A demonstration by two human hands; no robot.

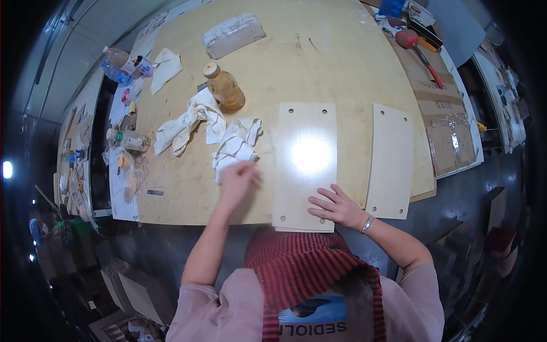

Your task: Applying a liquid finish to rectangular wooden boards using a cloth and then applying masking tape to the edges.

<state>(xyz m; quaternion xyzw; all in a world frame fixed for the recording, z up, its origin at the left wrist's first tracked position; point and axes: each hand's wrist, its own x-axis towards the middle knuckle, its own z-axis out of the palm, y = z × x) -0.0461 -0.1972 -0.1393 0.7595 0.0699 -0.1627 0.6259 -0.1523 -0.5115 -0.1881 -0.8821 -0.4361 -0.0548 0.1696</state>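
Observation:
A pale wood-grain panel (305,182) with a hole near each corner lies before me, its lower end at the table's near edge. Another panel's edge shows just beneath it. My right hand (337,208) rests on its lower right part, fingers spread and nothing held. Left of the panel, my left hand (239,178) is at the lower end of a crumpled white cloth (236,143). Its fingers look bent but are smeared by motion, and I cannot tell whether they grip the cloth. To the right lies a narrower pale panel (391,165), also with corner holes.
On the wooden table (342,62) stand a bottle of brownish liquid (227,88) and a whitish block (233,36). More white cloth (191,122) lies left. Plastic bottles (128,139) line the left edge. A red-headed mallet (419,54) lies on cardboard (447,134) at right.

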